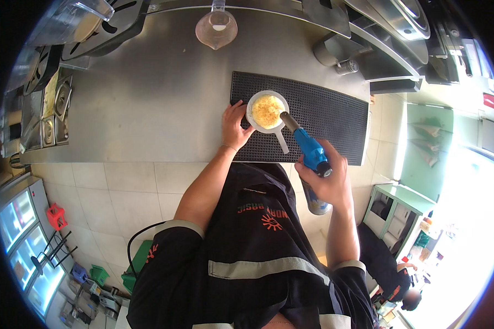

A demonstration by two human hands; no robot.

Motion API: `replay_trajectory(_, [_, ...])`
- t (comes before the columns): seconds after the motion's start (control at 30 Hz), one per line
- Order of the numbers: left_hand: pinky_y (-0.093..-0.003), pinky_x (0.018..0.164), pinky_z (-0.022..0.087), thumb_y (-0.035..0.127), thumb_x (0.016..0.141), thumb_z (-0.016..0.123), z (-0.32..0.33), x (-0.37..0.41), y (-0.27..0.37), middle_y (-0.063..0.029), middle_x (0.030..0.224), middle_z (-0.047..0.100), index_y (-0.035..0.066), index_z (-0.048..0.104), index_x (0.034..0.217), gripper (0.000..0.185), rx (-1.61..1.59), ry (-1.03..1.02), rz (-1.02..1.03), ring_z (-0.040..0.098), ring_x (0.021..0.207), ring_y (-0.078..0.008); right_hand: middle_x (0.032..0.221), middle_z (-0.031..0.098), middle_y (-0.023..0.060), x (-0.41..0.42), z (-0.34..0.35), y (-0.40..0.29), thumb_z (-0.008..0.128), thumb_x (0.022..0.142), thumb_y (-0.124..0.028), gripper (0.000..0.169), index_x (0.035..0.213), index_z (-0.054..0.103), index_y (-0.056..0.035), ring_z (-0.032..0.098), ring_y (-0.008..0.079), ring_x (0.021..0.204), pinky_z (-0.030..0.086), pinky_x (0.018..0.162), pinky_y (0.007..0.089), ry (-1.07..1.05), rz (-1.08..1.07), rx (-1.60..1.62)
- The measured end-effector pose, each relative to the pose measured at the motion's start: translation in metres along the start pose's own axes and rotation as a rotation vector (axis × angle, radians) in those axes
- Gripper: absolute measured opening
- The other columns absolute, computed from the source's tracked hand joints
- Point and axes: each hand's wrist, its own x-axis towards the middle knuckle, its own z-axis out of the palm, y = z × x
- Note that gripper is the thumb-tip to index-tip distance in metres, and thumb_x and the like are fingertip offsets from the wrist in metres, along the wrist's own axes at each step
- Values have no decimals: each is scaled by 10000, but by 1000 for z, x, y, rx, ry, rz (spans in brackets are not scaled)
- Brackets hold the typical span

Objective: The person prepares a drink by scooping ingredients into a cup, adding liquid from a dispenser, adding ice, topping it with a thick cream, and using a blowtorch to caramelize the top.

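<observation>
A white, round, handled vessel [251, 119] stands on a black rubber bar mat [313, 100]; whether its rim is a separate ring over a cup cannot be told. Inside it is a pale yellow topping [266, 111] with browned specks. My left hand [235, 125] curves around the vessel's left side, thumb low and fingers high, steadying it. In my right hand [329, 174] is a blue butane torch [308, 147] on a gas canister [316, 201]. Its metal nozzle [288, 121] points at the topping's right edge, very close. I see no clear flame.
The mat lies on a steel counter [156, 90]. A clear measuring jug [217, 31] stands at the back, and a metal pitcher [328, 49] is by a can [348, 67] at back right. Metal food pans [61, 98] sit at the left. Another person [380, 255] is at lower right.
</observation>
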Motion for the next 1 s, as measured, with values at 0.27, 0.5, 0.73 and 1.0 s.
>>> replay_trajectory(0.27, [-518,1138,317,248,719,828,0,1,1,-50,1221,655,95,632,1173,517,-14,2,6,525,1308,-285,834,696,173,-6,-1,2,788,755,-259,468,1094,631,22,715,279,764,542,731,366,-21,7,3])
replay_trajectory(0.5, [-521,1135,320,236,716,829,-1,1,2,-52,1220,657,97,631,1172,516,-12,0,0,528,1304,-286,833,697,175,-4,-1,-2,789,755,-267,472,1091,631,25,718,292,774,540,734,372,-11,28,-9])
replay_trajectory(0.73, [-530,1130,326,230,708,834,-1,1,2,-54,1218,657,95,632,1162,515,-14,-3,-3,532,1298,-292,845,703,181,0,0,-3,785,757,-272,470,1082,633,31,725,301,783,543,748,381,2,21,3])
replay_trajectory(1.0, [-532,1129,326,222,701,836,-1,1,3,-57,1219,657,92,633,1163,521,-31,7,1,531,1299,-296,849,700,193,-6,1,-7,787,753,-256,458,1084,629,19,720,332,794,542,751,387,-18,-1,11])
